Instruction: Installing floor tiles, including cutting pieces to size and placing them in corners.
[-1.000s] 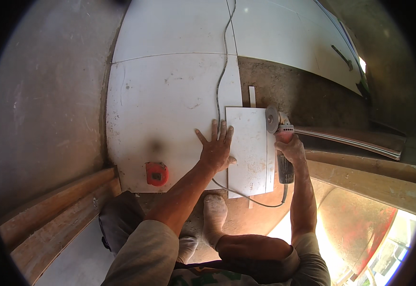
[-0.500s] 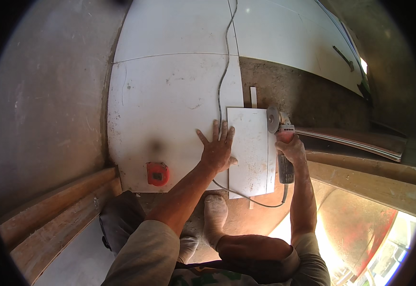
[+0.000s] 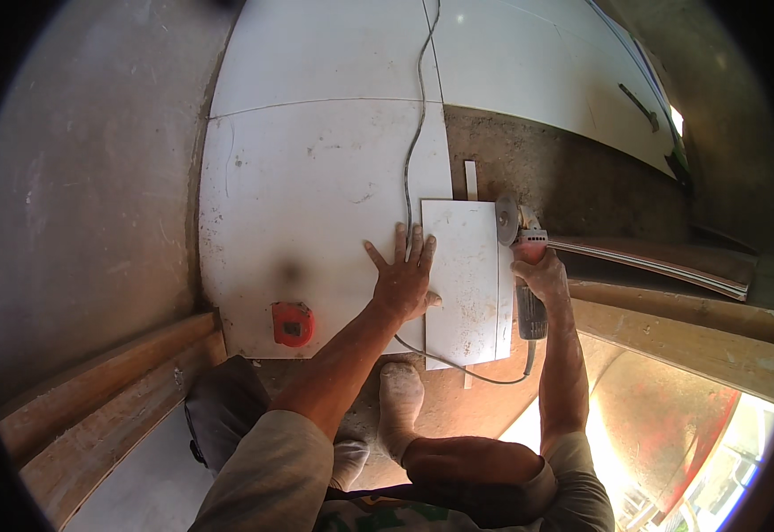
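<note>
Left hand [image 3: 402,285]: spread wide, gripping nothing; its thumb lay on the small tile [image 3: 465,275].
Right hand [image 3: 542,276]: closed around the grinder [image 3: 529,251].
Disc [image 3: 506,222]: stood at the small tile's far right corner (contact, I could not tell).
Small tile: overlapped the large tile [image 3: 307,195].

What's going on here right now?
A person's right hand grips an angle grinder, its disc at the far right corner of a smaller white panel, near the top of a dark line running along that panel's right side. The left hand lies spread across the panel's left edge. A red tape measure rests on the larger white panel to the left. Whether the disc is spinning or touching the panel, I can't tell.
</note>
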Available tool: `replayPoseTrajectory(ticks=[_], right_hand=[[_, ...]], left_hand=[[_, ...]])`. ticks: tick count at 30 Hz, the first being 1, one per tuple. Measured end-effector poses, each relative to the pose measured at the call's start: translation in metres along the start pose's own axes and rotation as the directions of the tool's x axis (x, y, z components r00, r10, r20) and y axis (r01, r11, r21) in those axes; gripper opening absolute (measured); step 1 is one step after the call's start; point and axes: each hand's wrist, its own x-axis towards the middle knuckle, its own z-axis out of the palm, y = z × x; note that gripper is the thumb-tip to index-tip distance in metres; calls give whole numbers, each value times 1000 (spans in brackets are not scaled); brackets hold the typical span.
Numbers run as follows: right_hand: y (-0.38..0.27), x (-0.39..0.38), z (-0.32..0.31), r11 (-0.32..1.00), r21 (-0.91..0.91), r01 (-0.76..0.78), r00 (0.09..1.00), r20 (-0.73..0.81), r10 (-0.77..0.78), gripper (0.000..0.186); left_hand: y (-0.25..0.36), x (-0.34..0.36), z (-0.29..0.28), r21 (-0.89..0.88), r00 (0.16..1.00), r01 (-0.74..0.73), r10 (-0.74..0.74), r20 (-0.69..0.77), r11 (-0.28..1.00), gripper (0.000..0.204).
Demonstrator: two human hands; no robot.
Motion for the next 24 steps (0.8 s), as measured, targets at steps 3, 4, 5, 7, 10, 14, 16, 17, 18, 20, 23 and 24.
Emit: replayPoseTrajectory(ticks=[3,4,5,7,10,14,16,17,18,20,23,24], right_hand=[[0,1,2,1000,-5,26,997,-76,-26,58],[-1,0,2,999,9,48,996,-73,-47,58],[-2,0,2,999,8,48,996,-80,-47,58],[-4,0,0,999,8,46,996,-81,-46,58],[-11,-2,-6,1000,14,27,1000,0,-27,74],[-22,-3,-11,999,45,18,1000,-10,-18,69],[-25,-3,-11,1000,9,16,999,-34,-16,68],[-26,-3,-9,999,3,32,999,-41,-32,68],[-25,-2,-8,999,-9,48,997,-60,-48,68],[-22,-1,-3,997,55,52,997,-67,-48,69],[-7,1,2,987,158,39,994,-111,-21,70],[-3,6,1,977,205,52,990,-139,-24,71]], left_hand=[[0,1,-1,1,1000,1,-1,7,1000,111],[1,1,-1,1,1000,-6,6,-6,1000,111],[1,1,-1,12,1000,2,-2,9,1000,108],[0,1,-1,23,999,12,-13,30,1000,106],[1,1,-2,24,1000,9,-9,28,1000,106],[0,1,-3,29,1000,11,-11,20,1000,107],[0,0,-3,32,1000,9,-10,14,999,107],[0,0,-3,22,1000,8,-9,7,1000,107],[0,0,-2,13,1000,11,-12,14,1000,106],[-1,0,-2,9,1000,15,-14,-10,1000,106],[2,-2,0,7,1000,14,-14,1,1000,107],[2,-1,-2,23,999,25,-24,-29,999,108]])
